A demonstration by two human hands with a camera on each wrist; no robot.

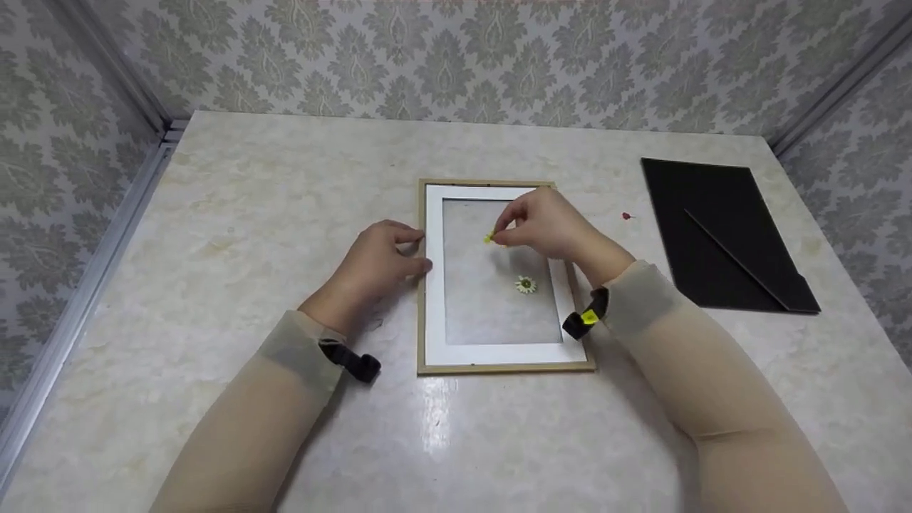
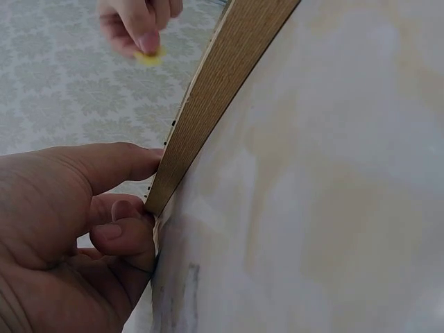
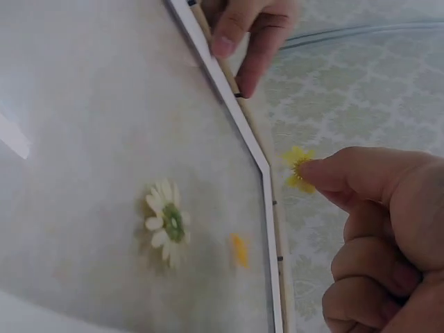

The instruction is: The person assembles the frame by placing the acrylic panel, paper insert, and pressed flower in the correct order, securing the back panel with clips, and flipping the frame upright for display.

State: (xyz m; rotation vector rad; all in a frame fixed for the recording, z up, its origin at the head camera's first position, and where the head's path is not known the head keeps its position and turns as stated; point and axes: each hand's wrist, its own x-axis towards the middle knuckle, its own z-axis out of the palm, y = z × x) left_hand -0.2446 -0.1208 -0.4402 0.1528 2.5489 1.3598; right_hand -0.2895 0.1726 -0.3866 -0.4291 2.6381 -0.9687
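Left of centre, the left edge of the wooden frame [image 1: 506, 369], its long axis laid top to bottom, is gripped by the left hand [image 1: 374, 260]. At centre, above the space bounded by the white mat [image 1: 499, 354], a yellow flower [image 1: 489, 238] is pinched by the right hand [image 1: 545, 224], the nearer one, to its right. Below right, a white flower [image 1: 526, 285] is enclosed by the mat.

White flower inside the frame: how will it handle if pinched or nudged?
The white flower is probably very light, being a small bloom of thin parts. Its narrow, separate petals look fragile and may bend or come off if pinched hard. Nudged, it would likely slide rather than roll, since it lies spread out on a glossy-looking pane.
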